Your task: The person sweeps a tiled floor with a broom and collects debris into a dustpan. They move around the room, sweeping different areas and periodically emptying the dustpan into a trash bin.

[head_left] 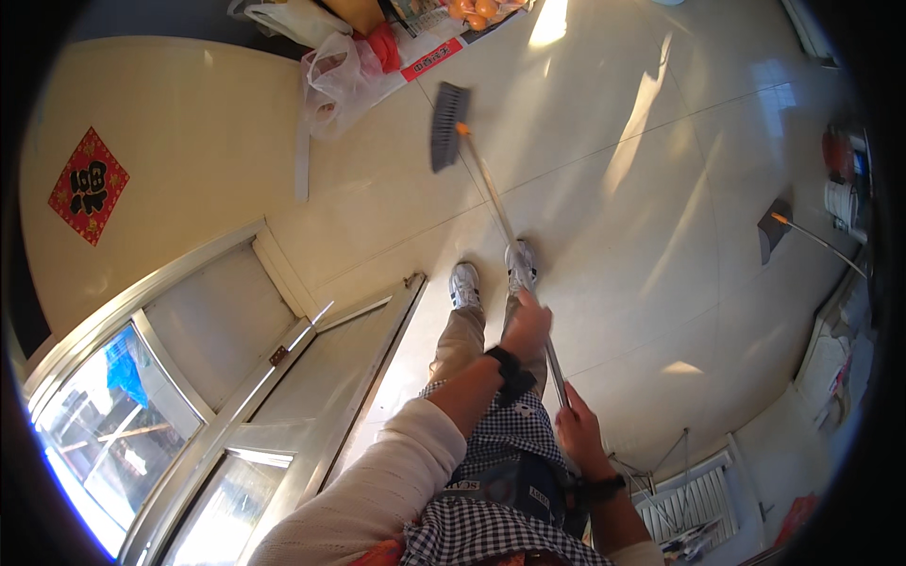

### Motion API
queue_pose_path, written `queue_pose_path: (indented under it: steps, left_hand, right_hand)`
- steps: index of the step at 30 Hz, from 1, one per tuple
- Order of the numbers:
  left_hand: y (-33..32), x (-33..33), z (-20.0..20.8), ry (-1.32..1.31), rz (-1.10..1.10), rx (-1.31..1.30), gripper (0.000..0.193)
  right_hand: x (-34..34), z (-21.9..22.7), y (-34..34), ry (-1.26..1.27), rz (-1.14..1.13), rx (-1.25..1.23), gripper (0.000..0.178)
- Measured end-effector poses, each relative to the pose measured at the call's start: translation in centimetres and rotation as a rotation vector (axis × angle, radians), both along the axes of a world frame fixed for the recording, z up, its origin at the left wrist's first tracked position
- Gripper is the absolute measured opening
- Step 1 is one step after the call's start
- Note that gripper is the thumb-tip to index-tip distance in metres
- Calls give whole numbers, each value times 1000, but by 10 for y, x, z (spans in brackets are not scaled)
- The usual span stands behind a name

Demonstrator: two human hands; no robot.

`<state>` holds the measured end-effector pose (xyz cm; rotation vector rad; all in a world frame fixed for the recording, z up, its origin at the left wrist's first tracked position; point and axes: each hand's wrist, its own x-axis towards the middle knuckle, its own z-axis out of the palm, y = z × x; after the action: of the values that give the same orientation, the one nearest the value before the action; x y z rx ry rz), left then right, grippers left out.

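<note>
A broom with a grey bristled head (448, 127) and an orange joint reaches away from me across the floor. Its thin metal stick runs back past my shoes into both hands. My left hand (528, 326), slightly blurred, is closed round the middle of the stick. Lower down, near the stick's end, my right hand (579, 432) is wrapped round it. The bristles are near the paper-covered edge at the far left. Off to the right, a grey dustpan (774, 231) with an orange joint and a long handle rests on the floor, apart from my hands.
A partly open door (354, 349) with glass panes stands at my left, beside a wall with a red diamond-shaped paper decoration (89, 187). Plastic bags (340, 85) and oranges (477, 11) lie at the far left. A folding metal rack (661, 476) is at the near right.
</note>
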<state>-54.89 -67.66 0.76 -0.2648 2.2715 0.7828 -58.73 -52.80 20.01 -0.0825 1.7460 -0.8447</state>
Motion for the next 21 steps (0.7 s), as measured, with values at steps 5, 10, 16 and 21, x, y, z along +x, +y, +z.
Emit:
queue_pose_path:
  steps: [5, 10, 16, 21]
  left_hand:
    - [57, 16, 71, 82, 622, 373, 31]
    - [-36, 19, 54, 42, 781, 485, 24]
    - [-132, -54, -15, -149, 1130, 493, 36]
    - [-16, -106, -16, -76, 787, 590, 40]
  right_hand:
    - [38, 68, 47, -144, -273, 270, 48]
    - [26, 30, -12, -273, -304, -12, 47]
    - [-20, -56, -81, -121, -272, -128, 45]
    - [-25, -42, -11, 35, -384, -52, 45]
